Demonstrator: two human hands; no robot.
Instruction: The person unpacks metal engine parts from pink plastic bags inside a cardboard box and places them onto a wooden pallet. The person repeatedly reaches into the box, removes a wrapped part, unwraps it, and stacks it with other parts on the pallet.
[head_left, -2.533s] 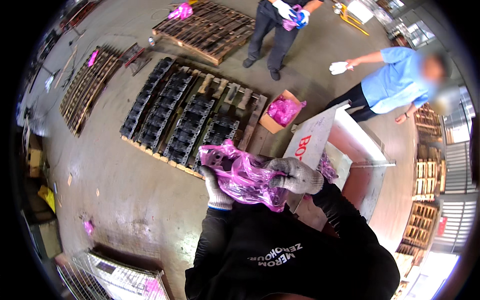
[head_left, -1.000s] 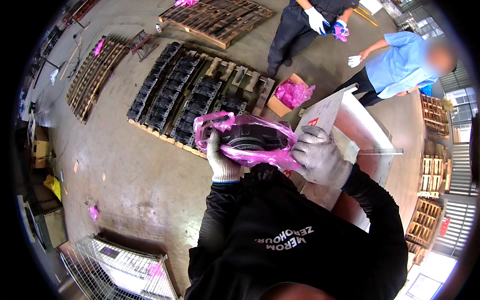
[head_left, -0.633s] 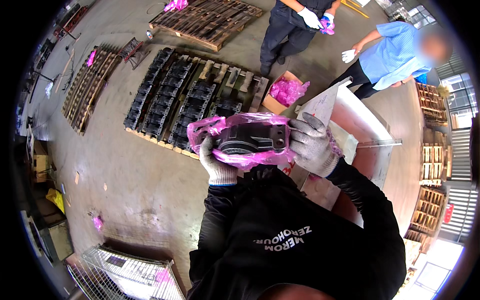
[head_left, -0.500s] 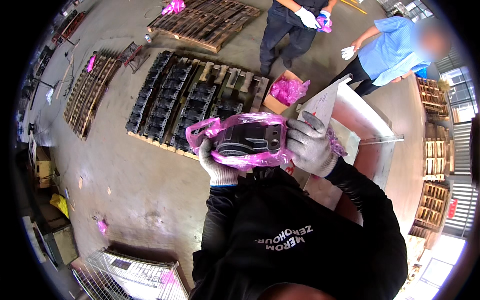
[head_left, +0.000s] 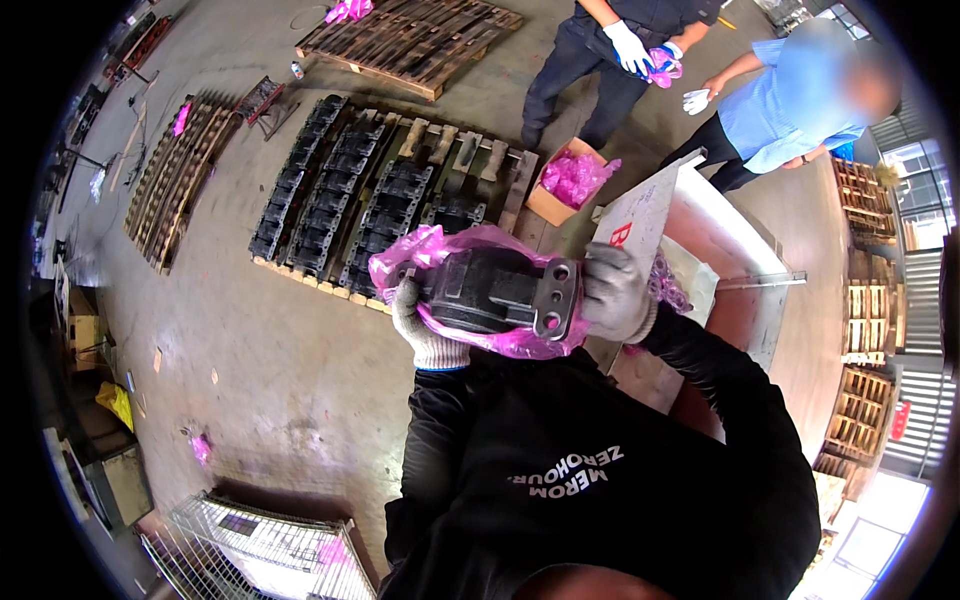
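Note:
Held up at chest height is a black metal casting [head_left: 487,290] with a rounded body and a flat end with holes at its right. A pink plastic bag [head_left: 440,248] wraps loosely round its left end and its edges, leaving the upper face and the right end bare. My left hand [head_left: 423,328], in a grey knit glove, is closed round the left end, its thumb on top. My gloved right hand [head_left: 614,296] is closed at the right end, where the bag edge meets the casting; its fingertips are partly hidden.
Ahead, a wooden pallet [head_left: 522,185] bears rows of black castings [head_left: 390,215]. A cardboard box [head_left: 553,207] of pink bags stands beside a large white-walled bin [head_left: 735,225] at right. Two people [head_left: 590,75] stand beyond. A wire cage [head_left: 260,555] is at lower left.
The casting has turned and its right end now sticks out of the bag, with the holes bare. My right hand has shifted slightly nearer me, and its fingers have curled in.

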